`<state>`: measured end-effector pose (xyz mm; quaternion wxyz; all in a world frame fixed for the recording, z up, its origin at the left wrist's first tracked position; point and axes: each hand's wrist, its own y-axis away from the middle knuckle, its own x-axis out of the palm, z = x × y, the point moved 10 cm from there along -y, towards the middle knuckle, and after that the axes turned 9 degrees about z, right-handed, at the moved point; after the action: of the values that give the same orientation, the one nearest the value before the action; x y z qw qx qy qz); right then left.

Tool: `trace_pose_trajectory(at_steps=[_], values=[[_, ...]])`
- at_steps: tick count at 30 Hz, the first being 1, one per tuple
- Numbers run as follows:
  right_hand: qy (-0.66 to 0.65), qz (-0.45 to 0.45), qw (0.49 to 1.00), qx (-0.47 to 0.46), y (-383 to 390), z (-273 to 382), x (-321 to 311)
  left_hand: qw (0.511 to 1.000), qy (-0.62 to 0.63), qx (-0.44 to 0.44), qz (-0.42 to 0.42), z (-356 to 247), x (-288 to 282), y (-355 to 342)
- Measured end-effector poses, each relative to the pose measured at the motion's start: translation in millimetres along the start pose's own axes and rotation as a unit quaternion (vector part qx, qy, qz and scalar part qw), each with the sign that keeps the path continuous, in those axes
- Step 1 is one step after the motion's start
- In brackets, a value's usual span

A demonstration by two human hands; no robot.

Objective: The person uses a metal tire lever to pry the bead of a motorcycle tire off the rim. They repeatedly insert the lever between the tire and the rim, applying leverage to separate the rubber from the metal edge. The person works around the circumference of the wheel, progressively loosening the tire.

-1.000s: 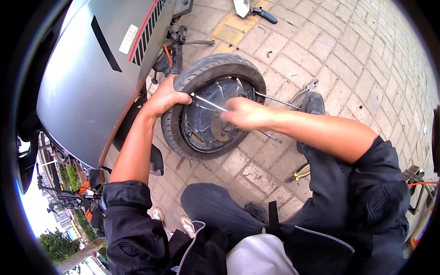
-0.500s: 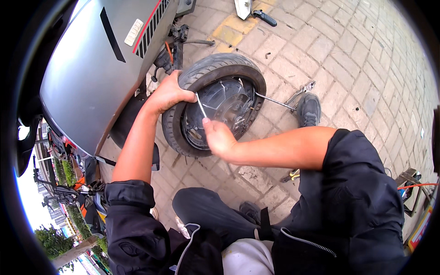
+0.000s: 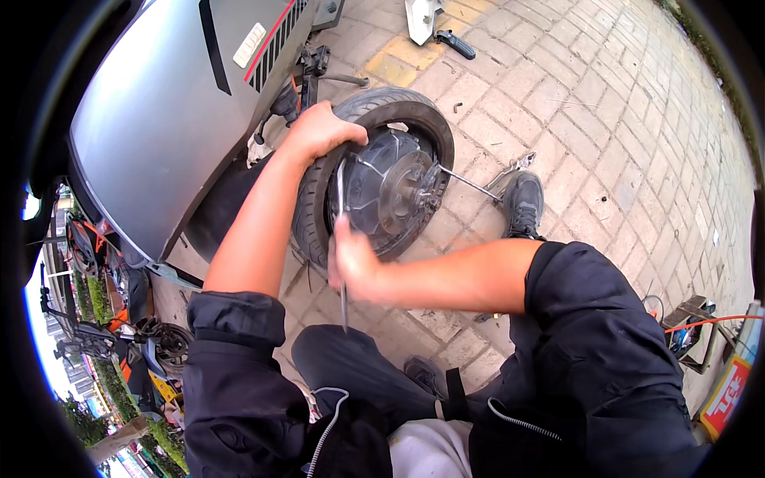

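A black tire [image 3: 312, 211] on a dark hub-motor wheel [image 3: 374, 187] leans tilted on the paving beside the scooter. My left hand [image 3: 320, 131] grips the tire's upper left side, thumb on the sidewall and fingers over the tread. A long silver tire lever [image 3: 341, 187] is closed in my right hand [image 3: 355, 261], which is smeared by motion. The lever's far tip lies at the tire's inner edge; its other end sticks out below my fist. At the wheel's right side, a second metal lever [image 3: 472, 185] is lodged by the rim and reaches toward my shoe.
The silver scooter body [image 3: 151, 119] fills the upper left. A metal clamp-like tool [image 3: 510, 170] lies by my right shoe [image 3: 523, 199]. Farther off are a black-handled object [image 3: 456, 44] and a white panel [image 3: 421, 20]. A metal rack [image 3: 692, 331] stands at right.
My right hand has swung toward me and left, turning the tire lever more upright in the picture. My left hand has slid slightly up and right. The view has shifted a little.
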<state>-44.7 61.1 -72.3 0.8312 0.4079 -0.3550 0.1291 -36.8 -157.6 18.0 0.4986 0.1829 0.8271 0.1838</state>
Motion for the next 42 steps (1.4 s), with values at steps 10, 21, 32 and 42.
trace_pose_trajectory(at_steps=[10,21,32,42], values=[[0.410,0.020,0.903,-0.129,53,181,-82,1.000,-0.005,0.009,-0.021,33,-7,12],[0.226,-0.062,0.970,-0.063,-132,189,-284,0.996,0.059,0.059,-0.026,16,0,50],[0.166,-0.123,0.951,-0.229,-142,228,-272,0.989,0.101,0.069,-0.080,24,-3,82],[0.379,-0.048,0.911,-0.157,-173,277,-169,0.960,0.103,0.036,-0.257,88,10,130]])
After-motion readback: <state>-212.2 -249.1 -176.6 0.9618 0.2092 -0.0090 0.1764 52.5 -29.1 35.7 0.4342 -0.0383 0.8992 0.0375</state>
